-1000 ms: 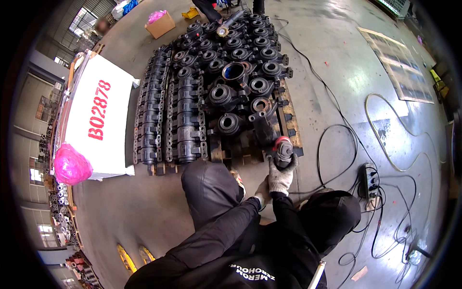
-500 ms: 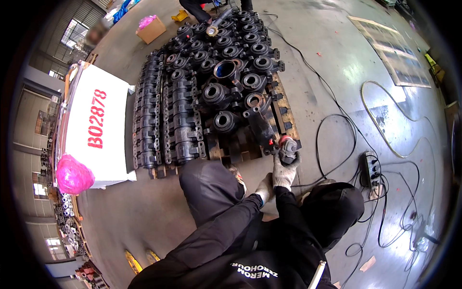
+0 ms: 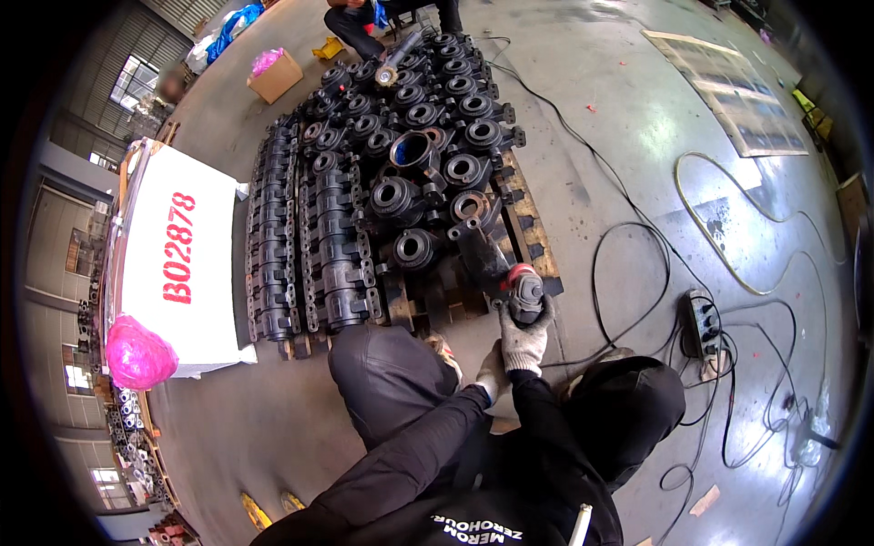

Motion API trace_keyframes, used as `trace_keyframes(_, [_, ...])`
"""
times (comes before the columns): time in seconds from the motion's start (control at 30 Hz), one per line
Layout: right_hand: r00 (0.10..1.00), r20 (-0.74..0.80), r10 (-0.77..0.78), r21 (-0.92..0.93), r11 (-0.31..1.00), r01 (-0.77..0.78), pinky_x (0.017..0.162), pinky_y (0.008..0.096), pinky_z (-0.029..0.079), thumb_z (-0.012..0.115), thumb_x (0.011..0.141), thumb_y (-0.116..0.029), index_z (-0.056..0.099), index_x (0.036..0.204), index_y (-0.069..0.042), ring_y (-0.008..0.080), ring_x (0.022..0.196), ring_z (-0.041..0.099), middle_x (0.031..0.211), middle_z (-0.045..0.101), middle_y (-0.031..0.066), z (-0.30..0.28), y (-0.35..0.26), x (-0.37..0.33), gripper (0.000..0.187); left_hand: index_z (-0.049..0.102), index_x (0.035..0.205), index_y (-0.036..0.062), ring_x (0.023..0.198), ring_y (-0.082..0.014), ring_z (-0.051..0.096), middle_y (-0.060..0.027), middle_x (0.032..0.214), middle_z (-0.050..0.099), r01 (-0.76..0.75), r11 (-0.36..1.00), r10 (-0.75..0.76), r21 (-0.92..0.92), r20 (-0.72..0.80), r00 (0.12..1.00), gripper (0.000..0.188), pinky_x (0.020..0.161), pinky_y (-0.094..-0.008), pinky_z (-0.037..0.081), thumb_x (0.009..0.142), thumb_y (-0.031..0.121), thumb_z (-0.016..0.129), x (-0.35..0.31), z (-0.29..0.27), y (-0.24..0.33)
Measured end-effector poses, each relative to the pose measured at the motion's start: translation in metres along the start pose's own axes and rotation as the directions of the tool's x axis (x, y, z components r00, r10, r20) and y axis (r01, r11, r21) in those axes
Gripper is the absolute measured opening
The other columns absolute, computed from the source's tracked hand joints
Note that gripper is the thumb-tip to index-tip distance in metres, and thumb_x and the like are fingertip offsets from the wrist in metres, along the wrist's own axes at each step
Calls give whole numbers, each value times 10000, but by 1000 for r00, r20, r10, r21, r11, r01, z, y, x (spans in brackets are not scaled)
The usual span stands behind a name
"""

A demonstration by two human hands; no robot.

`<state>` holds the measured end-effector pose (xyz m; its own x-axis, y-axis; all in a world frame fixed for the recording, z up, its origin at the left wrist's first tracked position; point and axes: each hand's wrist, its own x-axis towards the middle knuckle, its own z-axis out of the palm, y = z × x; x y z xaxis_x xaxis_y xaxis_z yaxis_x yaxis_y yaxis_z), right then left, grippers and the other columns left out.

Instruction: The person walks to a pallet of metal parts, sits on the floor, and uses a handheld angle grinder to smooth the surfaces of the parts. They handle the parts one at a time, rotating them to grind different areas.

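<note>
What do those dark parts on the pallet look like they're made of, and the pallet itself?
The dark parts look like cast metal, probably iron or steel: matte black, rough-looking skin, thick walls, with brighter rims around some bores that may be machined. The pallet looks like bare wood: tan slats with visible gaps. The power tool in the gloved right hand has a dark body, plastic or metal unclear.

A single wide fisheye view looks steeply down from the person's head, upright and unmirrored, with straight lines bowing toward its dark round rim. It faces forward over the bent knees to the wooden pallet of black cast-metal housings (image 3: pixel 401 191) on the grey concrete floor (image 3: pixel 637 118). The dark-sleeved forearms enter from the lower edge, closest to the lens.
</note>
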<state>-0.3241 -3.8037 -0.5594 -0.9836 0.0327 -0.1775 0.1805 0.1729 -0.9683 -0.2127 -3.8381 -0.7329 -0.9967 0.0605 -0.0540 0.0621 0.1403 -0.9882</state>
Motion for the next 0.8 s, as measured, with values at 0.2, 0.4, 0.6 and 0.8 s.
trace_keyframes(0.2, [999,-28,-21,51,998,23,1027,359,438,840,784,-176,318,1418,-87,249,1220,538,1323,513,164,-2,24,6,826,393,1408,39,1313,-256,472,-136,1395,529,366,-930,318,-29,435,843,381,1064,-334,400,1036,118,374,4,-11,25])
trace_keyframes(0.4, [993,-92,-67,29,997,70,1032,364,436,850,765,-176,321,1412,-70,253,1233,524,1324,502,168,-22,43,32,842,383,1419,48,1354,-246,422,-133,1439,488,445,-883,470,152,260,844,384,1115,-328,339,1051,134,316,54,-48,-62])
trace_keyframes(0.6, [998,44,-52,190,981,43,1052,364,414,885,729,-192,318,1393,-65,258,1258,492,1338,467,159,29,2,-22,882,361,1460,56,1379,-246,400,-119,1503,432,332,-943,286,-1,504,815,437,1150,-329,293,1071,229,263,-25,30,7])
trace_keyframes(0.8, [1000,10,-13,226,974,11,1051,369,415,882,731,-185,318,1390,-66,255,1253,495,1343,464,160,11,19,-1,876,438,1327,47,1309,-333,474,-189,1398,511,226,-919,367,322,498,786,411,1049,-385,403,972,242,515,2,22,70])
